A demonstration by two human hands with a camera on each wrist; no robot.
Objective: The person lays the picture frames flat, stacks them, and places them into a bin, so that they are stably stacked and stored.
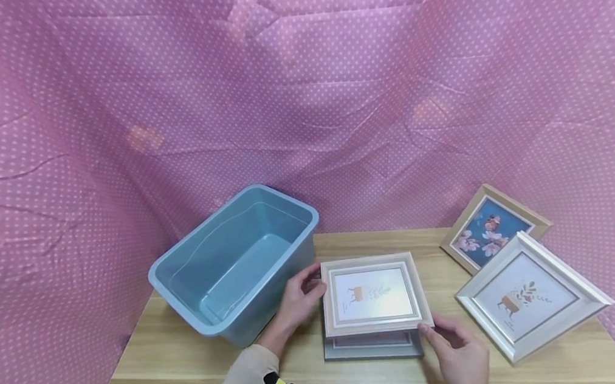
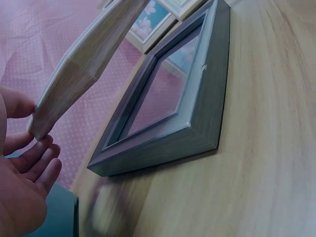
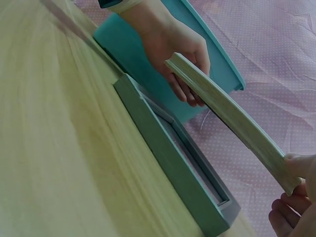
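A cream picture frame (image 1: 376,325) with a small animal print is held raised over a grey picture frame (image 1: 373,351) that lies flat on the table. My left hand (image 1: 298,297) pinches its left edge between thumb and fingers, seen closely in the left wrist view. At the near right corner, my right hand (image 1: 460,352) pinches it the same way. A gap separates the two frames in both wrist views, where the grey picture frame (image 2: 197,129) shows its glass and thick side. The upper one partly covers the lower in the head view.
Left of the frames stands a blue plastic bin (image 1: 233,217), its inside bare. To the right, a silver-white picture frame (image 1: 565,319) overlaps a light-wood picture frame (image 1: 456,228) with a blossom picture. Pink dotted cloth (image 1: 334,122) hangs around the wooden table (image 1: 153,376).
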